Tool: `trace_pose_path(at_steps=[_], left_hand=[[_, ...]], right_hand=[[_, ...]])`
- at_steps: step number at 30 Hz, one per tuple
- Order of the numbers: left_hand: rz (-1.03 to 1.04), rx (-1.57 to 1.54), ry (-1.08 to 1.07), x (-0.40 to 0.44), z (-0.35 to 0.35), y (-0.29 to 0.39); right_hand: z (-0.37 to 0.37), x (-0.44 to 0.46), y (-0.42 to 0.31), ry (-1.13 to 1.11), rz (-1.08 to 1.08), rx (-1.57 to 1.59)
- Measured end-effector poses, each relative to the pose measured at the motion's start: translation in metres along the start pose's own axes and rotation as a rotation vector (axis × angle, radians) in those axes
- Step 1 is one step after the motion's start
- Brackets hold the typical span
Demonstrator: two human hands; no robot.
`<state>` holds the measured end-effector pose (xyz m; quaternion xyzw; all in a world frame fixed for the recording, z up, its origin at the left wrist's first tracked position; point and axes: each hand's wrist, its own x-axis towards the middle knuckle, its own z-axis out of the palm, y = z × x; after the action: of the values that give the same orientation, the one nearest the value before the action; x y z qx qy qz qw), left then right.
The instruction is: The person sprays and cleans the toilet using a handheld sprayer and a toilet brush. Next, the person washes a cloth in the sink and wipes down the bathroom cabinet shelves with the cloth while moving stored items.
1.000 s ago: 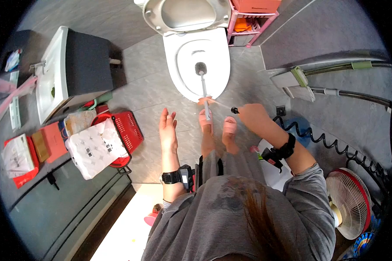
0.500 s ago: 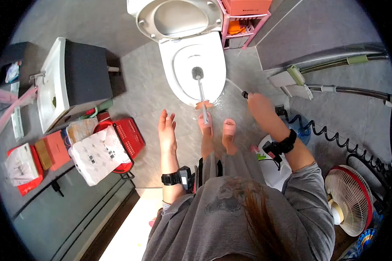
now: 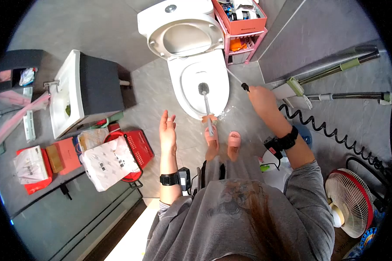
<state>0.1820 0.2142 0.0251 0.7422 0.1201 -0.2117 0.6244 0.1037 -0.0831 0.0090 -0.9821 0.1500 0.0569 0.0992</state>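
Note:
My right hand (image 3: 263,102) is closed around a black spray nozzle (image 3: 245,87), and a thin white jet of water leaves its tip toward the toilet (image 3: 224,82). A toilet brush (image 3: 207,103) leans in the bowl, its dark bristle head inside and its light handle reaching out over the front rim, touched by neither hand. My left hand (image 3: 167,130) is held up to the left of the brush handle, fingers apart, with nothing in it. The toilet lid and seat (image 3: 185,40) are raised. Water splashes lie on the floor by the front rim.
A black coiled hose (image 3: 324,129) runs along the right wall below two mops (image 3: 337,96). At lower right stands a fan (image 3: 348,202). To the left are a washbasin (image 3: 69,100) and a red basket (image 3: 140,150). A pink shelf (image 3: 252,48) stands beside the toilet.
The view has tilted up, so the toilet and shelf show more fully. My right hand has risen slightly, and the water jet now strikes further back on the toilet. My left hand stays open.

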Motion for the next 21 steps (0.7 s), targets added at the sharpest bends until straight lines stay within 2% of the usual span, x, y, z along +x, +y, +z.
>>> trace_pose_path(at_steps=[3, 6, 12, 13, 15, 18, 20, 21], left_hand=[[0.085, 0.093, -0.017, 0.005, 0.000, 0.007], [0.376, 0.582, -0.135, 0.009, 0.026, 0.008], [0.811, 0.601, -0.530, -0.022, 0.135, 0.062], [0.888, 0.639, -0.626, -0.028, 0.149, 0.072], [1.001, 0.700, -0.752, -0.039, 0.172, 0.090], [1.249, 0.752, -0.909, -0.059, 0.210, 0.109], [1.403, 0.718, -0.992, -0.082, 0.237, 0.120], [1.466, 0.712, -1.037, -0.099, 0.249, 0.128]], right_hand=[[-0.011, 0.003, -0.007, 0.011, 0.005, 0.007], [-0.012, 0.001, -0.011, 0.110, -0.017, 0.052], [-0.002, -0.012, -0.020, 0.061, -0.069, 0.005], [0.000, -0.015, -0.024, -0.036, -0.026, 0.105], [0.003, -0.026, -0.026, -0.071, -0.067, 0.333], [0.030, -0.037, -0.024, 0.018, -0.022, 0.452], [0.059, -0.049, -0.019, 0.224, 0.083, 0.550], [0.079, -0.058, -0.016, 0.400, 0.176, 0.609]])
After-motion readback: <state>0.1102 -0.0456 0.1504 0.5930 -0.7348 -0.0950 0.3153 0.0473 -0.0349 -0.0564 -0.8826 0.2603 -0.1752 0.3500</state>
